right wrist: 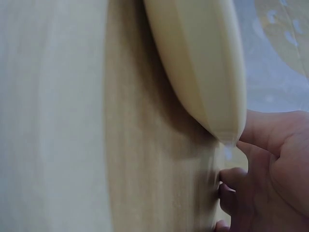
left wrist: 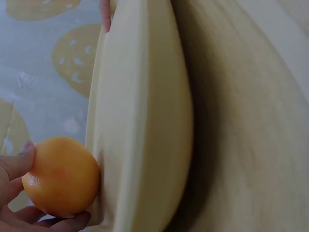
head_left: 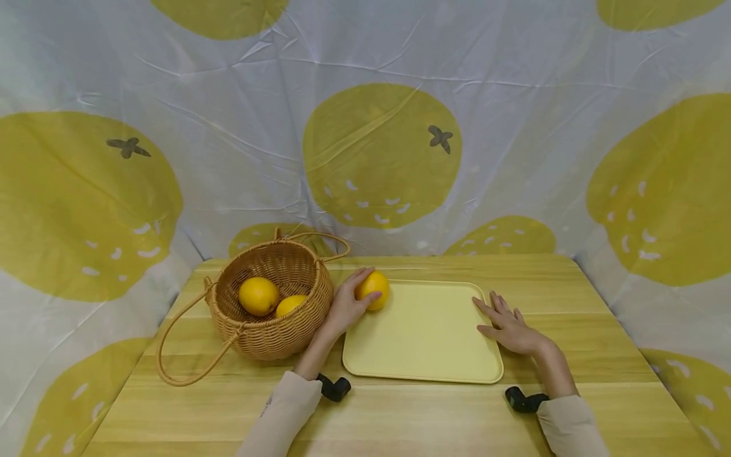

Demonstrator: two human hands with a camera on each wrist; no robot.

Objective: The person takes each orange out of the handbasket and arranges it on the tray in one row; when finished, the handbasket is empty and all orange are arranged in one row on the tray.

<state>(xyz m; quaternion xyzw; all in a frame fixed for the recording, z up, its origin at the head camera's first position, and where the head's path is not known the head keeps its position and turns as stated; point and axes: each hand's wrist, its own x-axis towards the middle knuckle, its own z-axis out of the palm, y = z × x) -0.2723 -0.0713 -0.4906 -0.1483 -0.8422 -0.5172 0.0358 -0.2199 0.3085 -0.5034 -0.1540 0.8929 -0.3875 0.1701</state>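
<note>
My left hand [head_left: 346, 306] holds an orange [head_left: 375, 291] at the back left corner of a pale yellow tray [head_left: 425, 336]. In the left wrist view, thumb and fingers curl round the orange [left wrist: 62, 177], right beside the tray's rim; whether it rests on the tray I cannot tell. My right hand [head_left: 511, 327] lies at the tray's right edge, fingers spread and mostly straight. Close to that hand [right wrist: 275, 164], the tray's corner [right wrist: 227, 111] shows in the right wrist view. Left of the tray stands a wicker basket [head_left: 280, 339] holding two more oranges, one [head_left: 259, 296] in fuller view.
The basket's looped handle [head_left: 171, 374] reaches out over the table toward the front left. A wooden table [head_left: 422, 419] carries everything. Behind it hangs a white cloth [head_left: 514, 158] printed with large yellow fruit. Black devices [head_left: 335, 388] sit at both wrists.
</note>
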